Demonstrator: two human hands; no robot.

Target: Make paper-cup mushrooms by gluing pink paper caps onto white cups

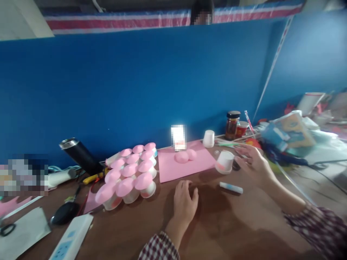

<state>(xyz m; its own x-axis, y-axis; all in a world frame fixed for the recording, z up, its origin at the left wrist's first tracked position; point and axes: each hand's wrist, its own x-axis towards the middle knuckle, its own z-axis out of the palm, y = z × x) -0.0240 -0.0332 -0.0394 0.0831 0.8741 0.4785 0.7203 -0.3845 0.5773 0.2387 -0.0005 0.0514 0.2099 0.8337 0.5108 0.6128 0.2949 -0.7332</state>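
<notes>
My left hand (185, 202) rests on the brown table just below the pink sheet (168, 169), fingers loosely bent, thumb apart, holding nothing. My right hand (252, 162) is raised at the right with its fingers stretched toward a white paper cup (225, 162); no object shows clearly in it. Some thin sticks (227, 144), one of them green, lie just past its fingertips. Two pink paper discs or cones (182, 156) sit on the pink sheet. A white glue stick or marker (231, 187) lies between my hands. To the left stand several cups topped with pink cones (130, 169).
Another white cup (208, 138) stands upside down at the back, beside a dark-lidded jar (232, 126) and a red cup (242, 128). Plastic bags (290, 131) crowd the right. A black bottle (81, 155), pliers (93, 178) and a power strip (72, 238) are left. A blue partition (135, 83) rises behind.
</notes>
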